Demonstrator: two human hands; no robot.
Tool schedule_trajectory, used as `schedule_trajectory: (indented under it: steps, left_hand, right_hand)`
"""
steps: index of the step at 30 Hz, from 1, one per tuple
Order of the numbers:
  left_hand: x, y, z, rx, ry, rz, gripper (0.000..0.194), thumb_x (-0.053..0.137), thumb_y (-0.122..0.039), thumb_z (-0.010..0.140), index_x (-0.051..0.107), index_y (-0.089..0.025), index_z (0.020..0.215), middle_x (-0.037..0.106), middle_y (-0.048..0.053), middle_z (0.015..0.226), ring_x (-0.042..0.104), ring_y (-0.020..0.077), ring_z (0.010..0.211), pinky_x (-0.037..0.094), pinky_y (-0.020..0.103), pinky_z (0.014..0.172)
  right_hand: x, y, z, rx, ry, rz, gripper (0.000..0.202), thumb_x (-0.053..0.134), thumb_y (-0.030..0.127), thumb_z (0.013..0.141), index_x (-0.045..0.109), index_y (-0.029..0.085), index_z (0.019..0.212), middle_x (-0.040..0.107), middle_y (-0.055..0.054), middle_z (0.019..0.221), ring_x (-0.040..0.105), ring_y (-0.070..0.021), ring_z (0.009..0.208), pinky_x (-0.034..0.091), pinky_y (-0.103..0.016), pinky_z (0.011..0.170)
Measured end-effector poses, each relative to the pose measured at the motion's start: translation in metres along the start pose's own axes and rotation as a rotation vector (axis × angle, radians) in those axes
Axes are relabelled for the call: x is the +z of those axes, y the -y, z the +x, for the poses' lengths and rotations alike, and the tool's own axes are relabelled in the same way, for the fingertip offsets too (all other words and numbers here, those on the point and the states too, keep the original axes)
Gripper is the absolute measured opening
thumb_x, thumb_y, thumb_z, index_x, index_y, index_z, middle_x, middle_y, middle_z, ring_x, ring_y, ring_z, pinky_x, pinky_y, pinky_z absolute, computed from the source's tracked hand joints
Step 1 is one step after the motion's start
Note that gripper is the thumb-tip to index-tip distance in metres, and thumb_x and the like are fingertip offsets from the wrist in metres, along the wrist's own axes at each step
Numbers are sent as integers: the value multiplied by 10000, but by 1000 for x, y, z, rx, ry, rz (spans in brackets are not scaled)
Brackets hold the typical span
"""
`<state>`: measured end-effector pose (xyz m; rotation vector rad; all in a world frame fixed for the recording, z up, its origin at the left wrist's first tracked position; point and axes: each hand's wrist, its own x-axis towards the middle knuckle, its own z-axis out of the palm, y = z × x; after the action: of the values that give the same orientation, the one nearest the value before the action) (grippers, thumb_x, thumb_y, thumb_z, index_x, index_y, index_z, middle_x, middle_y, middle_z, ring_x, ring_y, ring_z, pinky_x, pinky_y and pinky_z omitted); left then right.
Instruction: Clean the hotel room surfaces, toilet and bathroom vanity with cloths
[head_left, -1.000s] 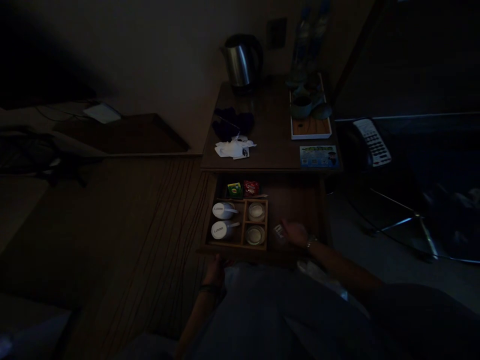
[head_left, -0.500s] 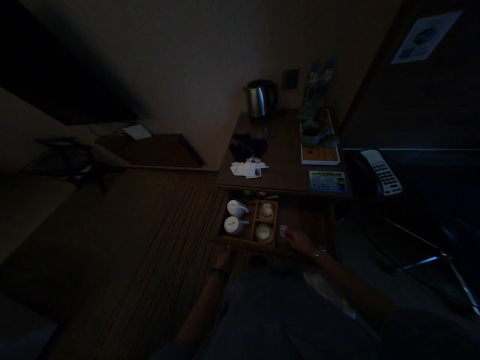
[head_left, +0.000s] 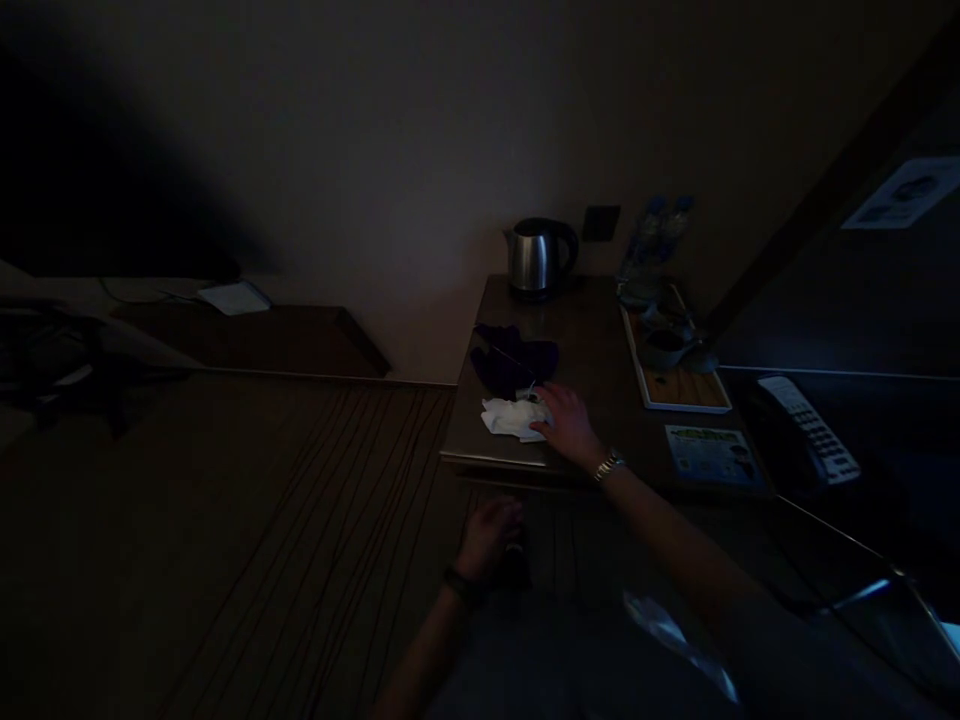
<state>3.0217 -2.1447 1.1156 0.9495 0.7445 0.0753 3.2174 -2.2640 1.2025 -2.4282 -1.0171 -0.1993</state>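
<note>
- Fingers of the right hand lie spread and lightly curled over the right edge of a white crumpled paper bundle; in the dim light it cannot be told whether they pinch it or merely rest on it.
- The bundle sits near the front edge of a dark wooden side table, just in front of a dark cloth.
- It looks light, soft and easily crushed or torn; a gentle pinch at the raised right-hand fold, with the palm kept low, would likely serve best.
- The left hand hangs below the tabletop edge, fingers curled; what it touches, if anything, is lost in shadow.
- Behind stand a steel kettle and a tray of cups.
</note>
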Motion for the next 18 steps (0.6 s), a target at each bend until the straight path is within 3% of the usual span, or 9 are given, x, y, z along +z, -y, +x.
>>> schedule_trajectory:
  steps: [2,5,7,10,12,14,16,18]
  left_hand:
    - [-9,-30,3,231,6,117,332,684,-170,833,653,-127,1160,683,159,1235,671,244,1084,517,361,1008]
    - [-19,-68,21,600,-91,429,585,712,-251,799,536,-132,1344,522,203,1456,511,312,1352,391,438,1165]
    - [-20,-83,38,731,-154,680,696,743,-298,763,489,-103,1381,446,238,1514,397,364,1437,295,513,1220]
    - [-14,-91,62,882,-123,999,859,777,-275,702,405,-76,1449,400,241,1553,305,392,1482,243,585,1229]
    - [-6,-96,75,933,-44,1129,855,757,-163,663,422,-79,1445,434,224,1536,330,384,1469,273,584,1216]
    - [3,-105,84,914,43,1199,725,719,-70,634,544,-104,1338,564,194,1419,455,360,1378,370,542,1166]
    - [9,-118,88,835,111,1240,529,709,-59,651,647,-133,1171,687,153,1201,593,328,1192,475,501,1056]
    - [7,-131,85,715,109,1214,375,719,-116,702,676,-137,1074,720,139,1073,647,313,1056,514,480,965]
  right_hand:
    - [20,1,17,77,45,-88,611,620,411,931,493,137,1462,391,-196,1557,331,-368,1431,274,-553,1181]
    - [43,4,14,124,41,-92,488,590,392,948,602,126,1356,412,-214,1521,360,-367,1400,285,-541,1181]
    - [54,13,5,152,19,-14,400,623,303,919,652,111,1269,483,-214,1440,442,-332,1320,356,-493,1151]
    - [67,37,-1,148,78,181,336,603,104,846,679,109,1173,591,-181,1300,540,-267,1211,447,-434,1090]
    - [73,55,1,46,155,316,384,548,15,799,698,138,1131,642,-136,1233,573,-223,1174,476,-387,1062]
    - [71,66,8,-81,226,405,418,523,-12,782,718,164,1107,670,-104,1208,581,-198,1177,472,-357,1066]
    - [55,64,19,-182,306,442,387,547,22,813,729,181,1116,694,-86,1187,602,-192,1164,473,-347,1060]
    - [29,49,40,-225,314,424,308,572,121,888,727,194,1144,714,-78,1161,635,-190,1112,494,-344,1021]
